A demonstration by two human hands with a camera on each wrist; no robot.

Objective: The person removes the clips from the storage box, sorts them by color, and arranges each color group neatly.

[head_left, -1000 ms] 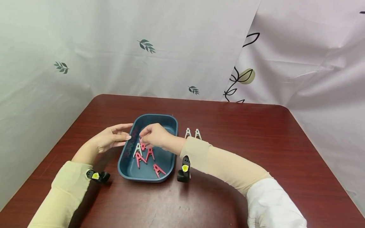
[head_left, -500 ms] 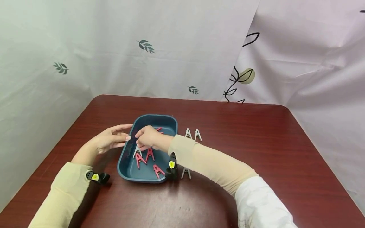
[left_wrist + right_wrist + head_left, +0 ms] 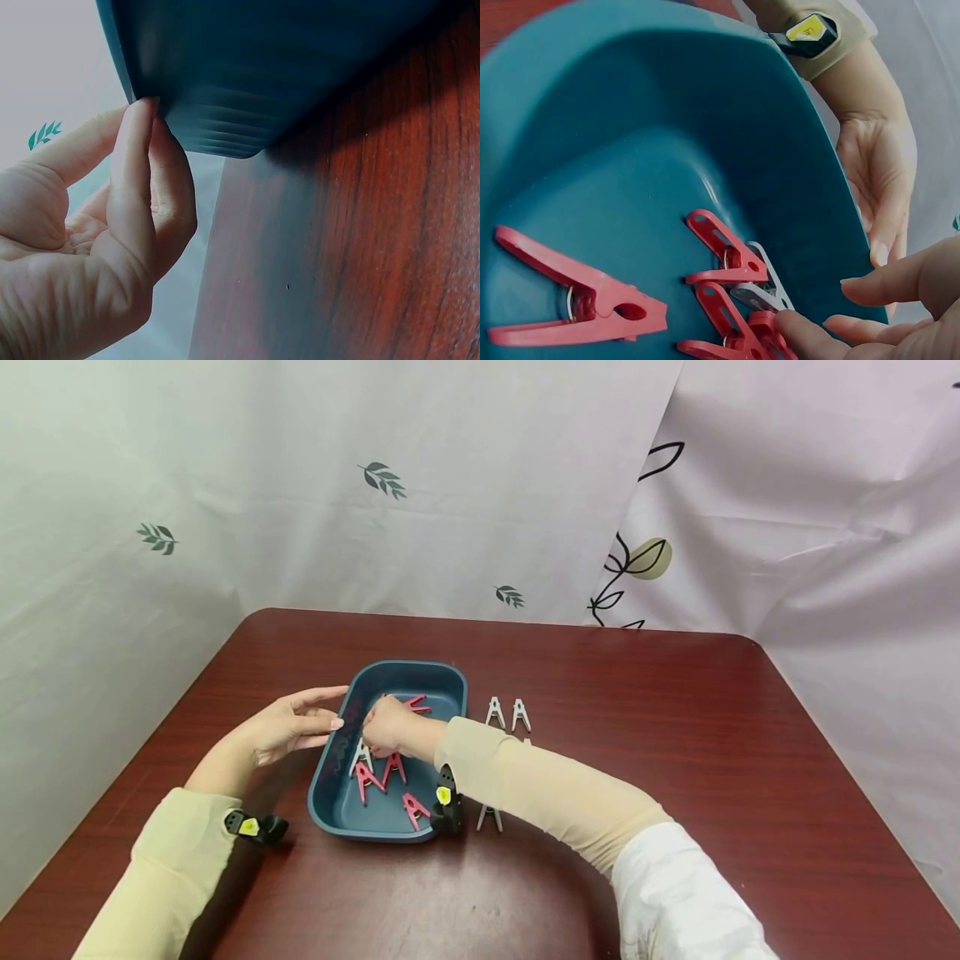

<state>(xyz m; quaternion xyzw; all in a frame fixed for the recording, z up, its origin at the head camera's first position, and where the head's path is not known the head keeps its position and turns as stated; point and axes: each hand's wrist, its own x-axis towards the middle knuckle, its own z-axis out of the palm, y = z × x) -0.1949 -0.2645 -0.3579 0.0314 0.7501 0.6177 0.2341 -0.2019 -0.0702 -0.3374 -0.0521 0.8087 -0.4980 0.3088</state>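
Presently, left of centre in the head frame, the blue tray [image 3: 375, 836] holds red clips [image 3: 604, 289] and a white clip [image 3: 756, 297], the right hand [image 3: 392, 727] inside, thumb and forefinger parted, grip released, the left hand [image 3: 288, 729] touching the rim, fingers loosely extended.

I watch an upright blue plastic bin [image 3: 360, 818], loose pink clothespins [image 3: 368, 781] inside, a white clothespin [image 3: 361, 760] among them.
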